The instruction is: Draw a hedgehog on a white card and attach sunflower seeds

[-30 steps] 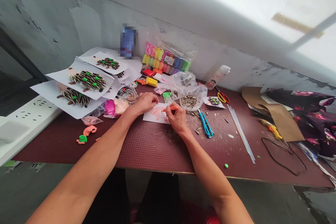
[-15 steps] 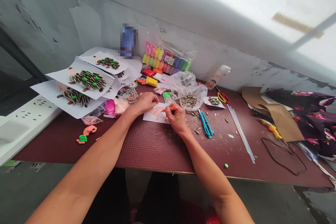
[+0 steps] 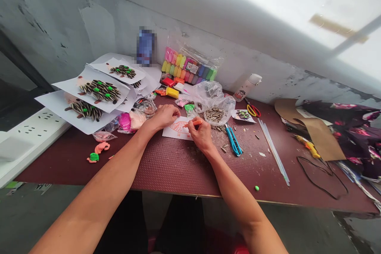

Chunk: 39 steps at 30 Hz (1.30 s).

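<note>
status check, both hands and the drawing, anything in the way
Right hand: fingers around orange pen, over paper. Left hand: at paper's upper edge. Seed bag just beyond; nothing covering drawing except hands, pen.

Grey patchy wall [image 3: 125, 20] — dark red textured table [image 3: 178, 166], grey floor [image 3: 297, 226] below.

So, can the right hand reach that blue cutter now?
Likely yes: the blue cutter lies just right of the right hand, nothing tall between, but the orange pen it holds would probably need putting down.
</note>
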Tool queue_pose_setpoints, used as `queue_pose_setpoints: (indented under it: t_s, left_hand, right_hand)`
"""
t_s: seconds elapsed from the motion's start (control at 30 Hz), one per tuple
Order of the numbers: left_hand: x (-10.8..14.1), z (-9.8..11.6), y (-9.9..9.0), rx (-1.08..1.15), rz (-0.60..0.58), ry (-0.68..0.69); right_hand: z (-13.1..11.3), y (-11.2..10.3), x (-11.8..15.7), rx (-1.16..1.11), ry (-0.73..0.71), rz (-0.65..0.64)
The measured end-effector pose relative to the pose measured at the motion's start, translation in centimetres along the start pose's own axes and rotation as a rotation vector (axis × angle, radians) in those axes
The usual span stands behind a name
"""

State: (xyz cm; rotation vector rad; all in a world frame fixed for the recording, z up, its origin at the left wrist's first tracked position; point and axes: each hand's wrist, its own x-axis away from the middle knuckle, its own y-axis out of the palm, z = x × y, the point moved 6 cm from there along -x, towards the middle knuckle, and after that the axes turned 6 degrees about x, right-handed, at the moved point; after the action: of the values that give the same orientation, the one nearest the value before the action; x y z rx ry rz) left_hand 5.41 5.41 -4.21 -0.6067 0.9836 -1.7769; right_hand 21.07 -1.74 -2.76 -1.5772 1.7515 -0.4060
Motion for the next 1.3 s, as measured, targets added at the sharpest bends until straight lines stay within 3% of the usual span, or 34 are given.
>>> queue_pose_setpoints:
  t_s: [1.3]
  left_hand:
    - [0.16, 0.27, -0.15, 0.008, -0.015, -0.021]
  right_hand:
    - [-0.45, -0.16, 0.07, 0.014, -0.017, 0.013]
